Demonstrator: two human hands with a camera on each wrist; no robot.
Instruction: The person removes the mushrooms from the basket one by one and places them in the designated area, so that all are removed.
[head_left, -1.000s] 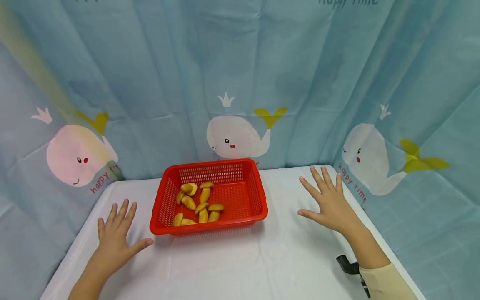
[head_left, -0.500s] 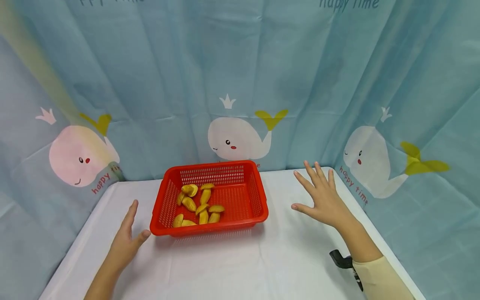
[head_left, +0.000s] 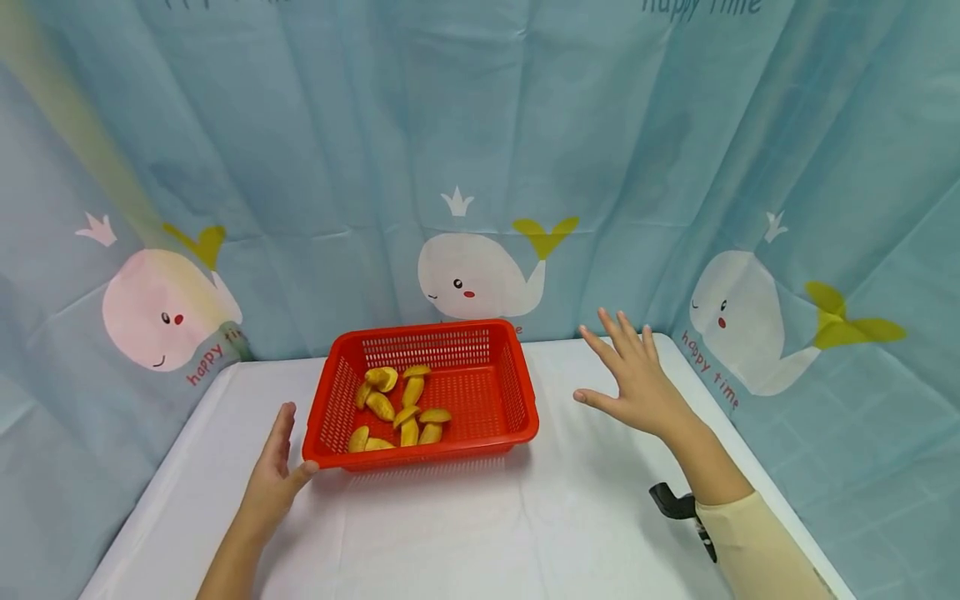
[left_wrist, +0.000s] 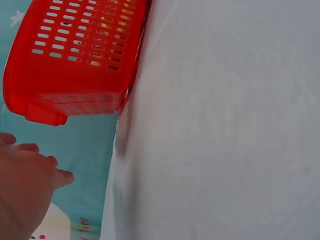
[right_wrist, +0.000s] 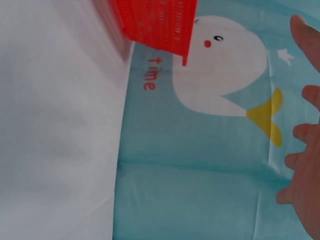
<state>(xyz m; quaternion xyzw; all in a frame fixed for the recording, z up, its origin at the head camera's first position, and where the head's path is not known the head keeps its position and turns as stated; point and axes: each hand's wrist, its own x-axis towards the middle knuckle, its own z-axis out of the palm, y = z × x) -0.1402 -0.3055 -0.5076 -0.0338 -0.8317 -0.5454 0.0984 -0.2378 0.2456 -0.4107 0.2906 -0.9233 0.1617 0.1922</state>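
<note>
The basket sits toward the far edge of the desk, between the left hand and the right hand. It is bright red, rectangular with rounded corners and a broad, smooth rim; rows of short slots pierce its walls, and its floor is a finer mesh. Six mushrooms lie in its left part, yellow-brown, with thick stems and rounded caps, pointing different ways. The left hand is just beside the basket's near left corner, fingers extended, thumb apart, holding nothing. The right hand is farther off, fingers spread wide, also holding nothing.
</note>
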